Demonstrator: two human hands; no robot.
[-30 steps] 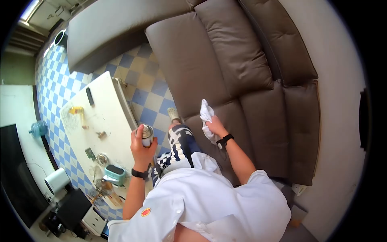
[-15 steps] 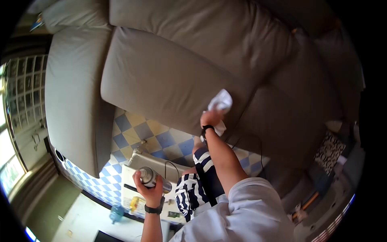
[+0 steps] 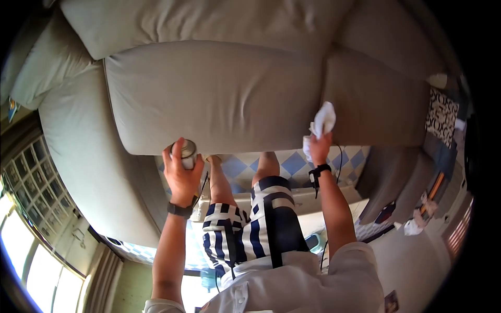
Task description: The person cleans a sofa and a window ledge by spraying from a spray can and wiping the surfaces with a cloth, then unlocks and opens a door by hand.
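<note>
My left hand is wrapped round a metal spray can, held upright near the front edge of the grey-brown sofa. In my right hand is a bunched white cloth; its upper part sticks out past my fingers, over the sofa's front edge, and another part hangs at the side of the hand. Whether the cloth touches the seat I cannot tell. Both wrists wear black bands.
Another sofa section runs down the left side. Below the seat edge lies blue and white tiled floor, with the white table behind my legs. A patterned cushion is at the right. A thin black cable hangs near my right wrist.
My view has turned, so the sofa now lies straight across in front of me and the table is behind my legs. Both hands keep hold of the can and the cloth.
</note>
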